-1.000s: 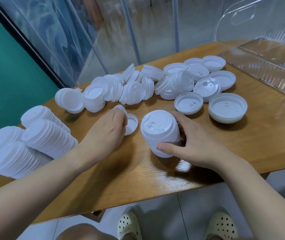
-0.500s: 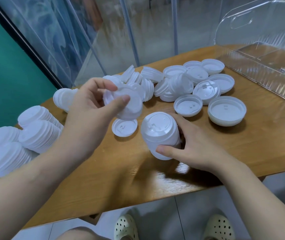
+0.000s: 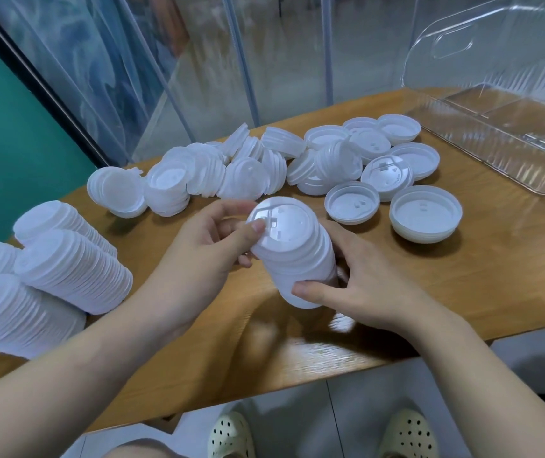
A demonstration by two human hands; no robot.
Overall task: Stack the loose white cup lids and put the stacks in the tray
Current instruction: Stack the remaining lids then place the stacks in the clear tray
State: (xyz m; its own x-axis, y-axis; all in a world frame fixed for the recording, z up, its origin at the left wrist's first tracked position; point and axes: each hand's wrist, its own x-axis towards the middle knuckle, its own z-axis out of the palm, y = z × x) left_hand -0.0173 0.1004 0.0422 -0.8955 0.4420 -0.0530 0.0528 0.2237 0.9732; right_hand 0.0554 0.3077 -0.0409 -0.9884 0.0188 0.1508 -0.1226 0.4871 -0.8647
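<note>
No writing can be read anywhere; one lid [image 3: 387, 177] right of centre bears a small raised triangle mark, too small to make out. At mid-frame both hands hold one stack of lids [image 3: 297, 256], tilted, its top face toward the camera. The left hand [image 3: 208, 249] pinches the top lid, thumb on its face and fingers [image 3: 228, 208] behind the rim. The right hand [image 3: 357, 279] wraps the stack's lower part, thumb across the front. At the left edge four finished stacks [image 3: 69, 269] lie on their sides on the surface [image 3: 463, 276], touching one another. Across the upper middle, loose lids [image 3: 241, 173] sit in a heap too tangled to count; at least five lie open side up toward the right. The clear tray [image 3: 502, 140] sits at the upper right, running out of frame, apart from the lids. Bare wood lies open at the right and along the near edge, below which two pale perforated shoes [image 3: 231, 434] show on the floor.
</note>
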